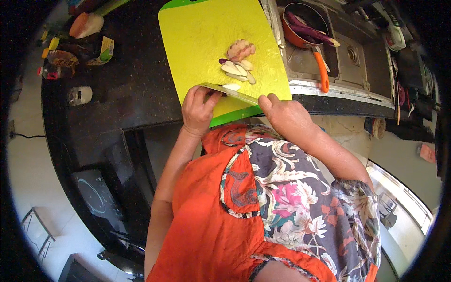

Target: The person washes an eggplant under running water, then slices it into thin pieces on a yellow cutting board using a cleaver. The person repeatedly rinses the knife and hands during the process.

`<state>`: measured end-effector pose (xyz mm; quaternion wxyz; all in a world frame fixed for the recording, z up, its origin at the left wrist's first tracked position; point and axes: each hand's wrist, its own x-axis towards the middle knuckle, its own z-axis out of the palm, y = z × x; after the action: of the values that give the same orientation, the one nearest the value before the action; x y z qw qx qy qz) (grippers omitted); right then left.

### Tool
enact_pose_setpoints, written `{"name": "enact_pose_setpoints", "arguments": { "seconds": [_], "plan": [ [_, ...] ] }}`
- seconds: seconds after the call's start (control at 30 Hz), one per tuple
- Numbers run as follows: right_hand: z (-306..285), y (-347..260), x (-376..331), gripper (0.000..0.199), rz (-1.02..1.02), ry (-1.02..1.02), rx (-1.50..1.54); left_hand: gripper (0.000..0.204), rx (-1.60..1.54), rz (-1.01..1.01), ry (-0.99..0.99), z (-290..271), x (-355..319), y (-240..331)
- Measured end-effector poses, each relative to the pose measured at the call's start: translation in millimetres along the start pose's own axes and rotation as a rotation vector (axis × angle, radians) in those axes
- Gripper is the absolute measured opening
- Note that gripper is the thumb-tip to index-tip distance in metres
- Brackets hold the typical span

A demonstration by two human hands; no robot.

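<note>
A knife [230,92] lies slantwise over the near part of a yellow cutting board [197,42] with green ends. My right hand [286,115] is closed around its handle, which the fingers hide. My left hand [198,109] is at the blade's other end, with fingers bent and thumb drawn in. What those fingers grip is hidden by the hand and blade. Just beyond the blade is a pale eggplant slice [231,87]. Farther up lie several eggplant slices [235,69], one showing purple skin. Beside them is a cluster of pinkish cut pieces [240,48], kind unclear.
At right, a pan [303,40] with an orange handle [321,70] holds whole purple eggplants [310,33] at the metal sink [347,70]. Bottles [58,58], a bowl [87,25] and a small white-topped jar [81,95] stand on the dark counter [136,70] at left.
</note>
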<state>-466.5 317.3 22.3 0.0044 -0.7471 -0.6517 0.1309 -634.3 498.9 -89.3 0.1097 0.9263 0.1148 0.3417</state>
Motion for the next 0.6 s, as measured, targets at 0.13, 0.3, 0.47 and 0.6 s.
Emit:
{"name": "enact_pose_setpoints", "arguments": {
  "seconds": [0.13,0.3,0.47,0.6],
  "plan": [
    [23,-7,33,0.018,-0.032,0.102,0.002,0.028,-0.012,-0.002,0.001,1,1,0],
    [30,-9,71,0.013,-0.087,0.225,0.043,0.028,-0.056,-0.027,-0.052,-6,-6,3],
    [12,8,62,0.019,0.076,0.121,0.172,0.033,-0.075,-0.026,-0.017,-7,-2,3],
    [-2,3,29,0.019,0.048,0.085,0.118,0.031,-0.082,-0.01,-0.005,1,9,5]
  ]
}}
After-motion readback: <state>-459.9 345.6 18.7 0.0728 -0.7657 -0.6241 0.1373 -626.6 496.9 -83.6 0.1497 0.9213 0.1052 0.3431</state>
